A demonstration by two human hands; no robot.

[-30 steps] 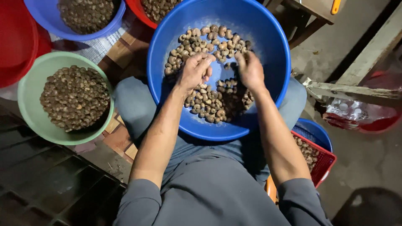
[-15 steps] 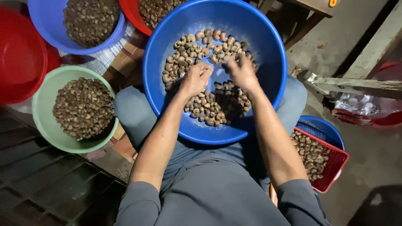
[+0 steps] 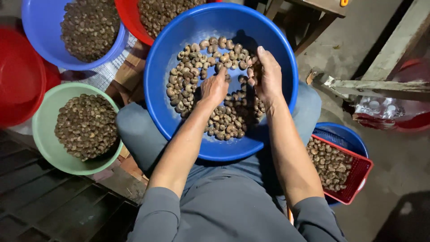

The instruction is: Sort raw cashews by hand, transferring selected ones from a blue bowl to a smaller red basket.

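Observation:
A big blue basin (image 3: 280, 54) rests on my lap, holding a spread of pale brown nuts (image 3: 188, 76). Both hands are inside it. My left hand (image 3: 214, 88) lies palm down on the nuts in the middle, fingers curled among them. My right hand (image 3: 266, 74) sits just to its right, fingers bent over nuts near the basin's far right side. Whether either hand grips nuts is hidden by the fingers.
A green bowl (image 3: 45, 121) of dark nuts stands at my left. A blue bowl (image 3: 33, 27) and a red bowl (image 3: 130, 20) of nuts sit beyond it, with a red basin (image 3: 18, 80) far left. A red mesh basket (image 3: 354, 179) of nuts over a blue bowl lies at right.
Both hands have shifted slightly to the right and farther up across the nuts. The view has drifted, so the bowls at left appear lower.

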